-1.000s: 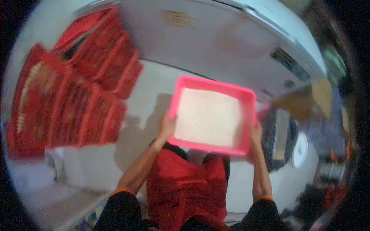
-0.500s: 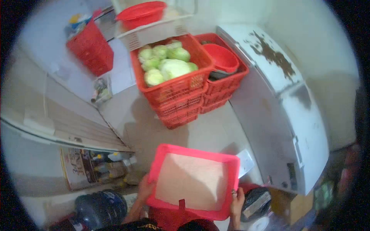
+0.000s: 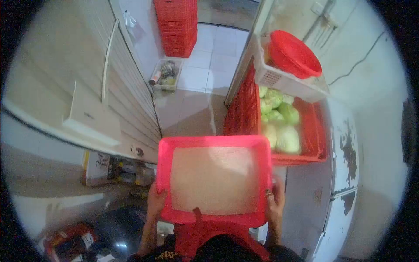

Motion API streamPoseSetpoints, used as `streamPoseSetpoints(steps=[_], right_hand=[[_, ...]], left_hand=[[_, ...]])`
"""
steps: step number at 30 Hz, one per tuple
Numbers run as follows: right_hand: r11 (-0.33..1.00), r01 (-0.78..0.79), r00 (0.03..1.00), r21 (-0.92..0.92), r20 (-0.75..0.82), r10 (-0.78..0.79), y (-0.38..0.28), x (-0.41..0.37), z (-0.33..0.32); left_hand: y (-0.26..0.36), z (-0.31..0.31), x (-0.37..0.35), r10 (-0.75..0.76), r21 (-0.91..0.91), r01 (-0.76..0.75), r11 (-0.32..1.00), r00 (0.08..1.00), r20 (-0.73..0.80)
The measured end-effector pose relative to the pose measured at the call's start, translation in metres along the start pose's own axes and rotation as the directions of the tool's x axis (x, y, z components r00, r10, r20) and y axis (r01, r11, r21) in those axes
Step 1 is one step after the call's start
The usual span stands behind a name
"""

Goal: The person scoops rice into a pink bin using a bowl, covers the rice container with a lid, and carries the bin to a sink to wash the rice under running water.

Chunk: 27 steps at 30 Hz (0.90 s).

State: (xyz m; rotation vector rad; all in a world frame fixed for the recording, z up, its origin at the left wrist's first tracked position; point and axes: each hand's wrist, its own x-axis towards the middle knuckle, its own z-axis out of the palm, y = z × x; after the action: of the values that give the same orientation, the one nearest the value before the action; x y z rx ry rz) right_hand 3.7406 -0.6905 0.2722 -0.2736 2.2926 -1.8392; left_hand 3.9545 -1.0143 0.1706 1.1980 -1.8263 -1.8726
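Note:
A pink-red rectangular tray (image 3: 165,153) is held out level in front of the body, low in the middle of the head view. Pale, fine-grained material (image 3: 214,181) covers its bottom; what it is made of cannot be told. My left hand (image 3: 156,201) grips the tray's left side near the front corner. On the opposite side, my right hand (image 3: 275,198) is closed on the rim, with a ring on one finger. A dark red strip (image 3: 198,218) lies over the tray's near edge, above red clothing.
Right of the doorway, a red crate (image 3: 242,109) holds pale green vegetables (image 3: 287,139), under a white basket (image 3: 290,82) with a red basin (image 3: 297,54). A pale door (image 3: 83,83) stands left. Beyond are stacked red crates (image 3: 176,32) and a clear bin (image 3: 166,77). A worn fridge (image 3: 345,153) stands right.
The view has turned left toward the doorway, so the crates and fridge now appear farther right. The tray remains in both hands and looks more level across the view.

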Motion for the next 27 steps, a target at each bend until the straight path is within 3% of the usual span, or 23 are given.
streamPoseSetpoints(steps=[2, 4, 6, 7, 11, 13, 15, 17, 19, 20, 22, 24, 27], right_hand=[[0.995, 0.093, 0.996, 0.022, 0.010, -0.094, 0.005, 0.031, 0.023], [0.985, 0.157, 0.981, -0.073, 0.127, -0.147, 0.014, 0.071, 0.037], [0.976, 0.180, 0.971, -0.126, 0.179, -0.156, 0.012, 0.108, 0.053], [0.974, 0.140, 0.974, -0.180, 0.200, -0.103, 0.009, 0.132, 0.061], [0.949, 0.040, 0.985, -0.313, 0.174, 0.016, 0.038, 0.235, 0.097], [0.953, 0.008, 0.972, -0.303, 0.227, 0.064, 0.033, 0.289, 0.118], [0.955, 0.145, 0.965, -0.258, 0.249, -0.079, 0.002, 0.353, 0.153], [0.956, 0.166, 0.966, -0.241, 0.236, -0.108, -0.007, 0.420, 0.181], [0.944, 0.240, 0.923, -0.227, 0.353, -0.149, -0.031, 0.466, 0.201], [0.923, 0.281, 0.926, -0.263, 0.328, -0.189, -0.019, 0.492, 0.212], [0.923, 0.258, 0.926, -0.285, 0.346, -0.152, -0.022, 0.536, 0.233], [0.901, 0.256, 0.937, -0.351, 0.319, -0.142, -0.020, 0.591, 0.258], [0.910, 0.261, 0.938, -0.323, 0.306, -0.161, -0.015, 0.667, 0.291]], left_hand=[[0.011, -0.008, 0.025, -0.014, 0.019, 0.014, 1.000, 1.000, -0.014], [0.010, -0.007, 0.057, -0.058, -0.103, 0.051, 0.993, 0.996, -0.069], [0.021, -0.003, 0.091, -0.052, -0.026, 0.051, 0.998, 0.998, -0.043], [0.029, 0.004, 0.107, -0.050, 0.052, 0.052, 0.997, 0.998, -0.033], [0.064, 0.029, 0.191, -0.092, 0.054, 0.098, 0.994, 0.989, -0.112], [0.088, 0.035, 0.237, -0.194, 0.071, 0.208, 0.976, 0.967, -0.168], [0.112, 0.042, 0.294, -0.158, 0.097, 0.184, 0.978, 0.959, -0.234], [0.136, 0.041, 0.333, -0.142, 0.131, 0.187, 0.973, 0.945, -0.295], [0.157, 0.047, 0.360, -0.127, -0.169, 0.088, 0.982, 0.963, -0.239], [0.167, 0.050, 0.377, -0.118, -0.179, 0.075, 0.981, 0.963, -0.244], [0.189, 0.055, 0.414, -0.348, -0.075, 0.346, 0.935, 0.861, -0.370], [0.198, 0.064, 0.460, -0.309, -0.337, 0.199, 0.920, 0.898, -0.313], [0.212, 0.071, 0.554, -0.202, -0.391, 0.092, 0.916, 0.947, -0.249]])
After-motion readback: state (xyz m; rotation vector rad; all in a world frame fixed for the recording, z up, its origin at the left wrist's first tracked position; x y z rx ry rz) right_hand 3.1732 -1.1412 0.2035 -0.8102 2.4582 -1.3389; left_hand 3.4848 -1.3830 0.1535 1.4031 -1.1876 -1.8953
